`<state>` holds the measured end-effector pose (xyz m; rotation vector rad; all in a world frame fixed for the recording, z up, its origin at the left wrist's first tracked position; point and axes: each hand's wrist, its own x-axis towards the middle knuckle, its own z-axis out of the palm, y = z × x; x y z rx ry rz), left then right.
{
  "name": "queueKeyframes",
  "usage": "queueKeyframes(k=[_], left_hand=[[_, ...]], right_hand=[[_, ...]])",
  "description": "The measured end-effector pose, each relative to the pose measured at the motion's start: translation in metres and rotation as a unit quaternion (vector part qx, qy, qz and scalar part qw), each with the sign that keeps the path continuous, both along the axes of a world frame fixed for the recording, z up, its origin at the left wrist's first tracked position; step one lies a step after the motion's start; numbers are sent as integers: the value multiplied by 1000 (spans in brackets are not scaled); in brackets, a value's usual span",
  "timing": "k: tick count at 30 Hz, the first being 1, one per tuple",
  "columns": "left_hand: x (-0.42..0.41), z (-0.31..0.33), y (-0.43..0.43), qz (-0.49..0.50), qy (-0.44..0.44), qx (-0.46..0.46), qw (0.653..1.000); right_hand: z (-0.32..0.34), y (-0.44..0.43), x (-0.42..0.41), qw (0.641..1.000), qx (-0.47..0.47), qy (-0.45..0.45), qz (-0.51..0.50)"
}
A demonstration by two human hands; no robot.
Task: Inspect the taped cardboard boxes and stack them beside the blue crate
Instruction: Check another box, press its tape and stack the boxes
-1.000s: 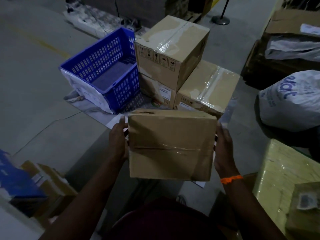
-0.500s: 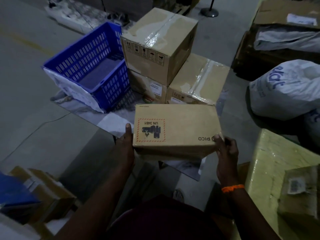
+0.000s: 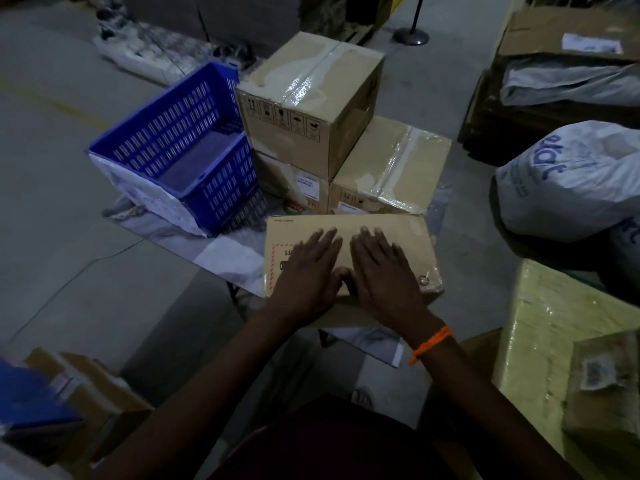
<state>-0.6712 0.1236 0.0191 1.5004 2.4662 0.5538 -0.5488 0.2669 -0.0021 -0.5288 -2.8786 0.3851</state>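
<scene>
A flat cardboard box [image 3: 394, 233] with a red-bordered label lies just in front of the stacked boxes. My left hand [image 3: 311, 268] and my right hand [image 3: 381, 268] rest flat on its top, side by side, fingers straight. Behind it a taped box [image 3: 391, 168] sits on the floor. To its left a large taped box [image 3: 311, 98] stands on top of another box [image 3: 294, 183]. The blue crate [image 3: 180, 150] stands directly left of that stack and holds nothing visible.
A white printed sack [image 3: 571, 181] lies at the right. A yellow wrapped parcel [image 3: 554, 323] with a small box [image 3: 602, 386] on it is at the near right. Cardboard boxes [image 3: 86, 386] sit at the near left. A pallet with flattened cardboard [image 3: 568, 32] is far right.
The flat box went down from my grip at its sides to the spot in front of the stack. Both hands moved onto its top and now lie flat.
</scene>
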Motion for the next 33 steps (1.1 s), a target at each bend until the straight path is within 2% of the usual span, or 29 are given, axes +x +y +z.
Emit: queueKeyframes(k=[3, 7, 17, 23, 33], left_hand=[[0, -12, 13, -5, 65, -74, 995], [2, -18, 10, -16, 92, -79, 992], [1, -21, 5, -15, 89, -83, 992], [-14, -21, -24, 59, 66, -107, 990], [-14, -20, -29, 62, 62, -114, 990]], right_hand=[[-1, 6, -10, 999, 15, -50, -4], [-6, 8, -7, 997, 39, -65, 6], [1, 16, -3, 997, 30, -67, 32], [-3, 30, 23, 994, 34, -93, -52], [-4, 27, 30, 994, 43, -68, -74]])
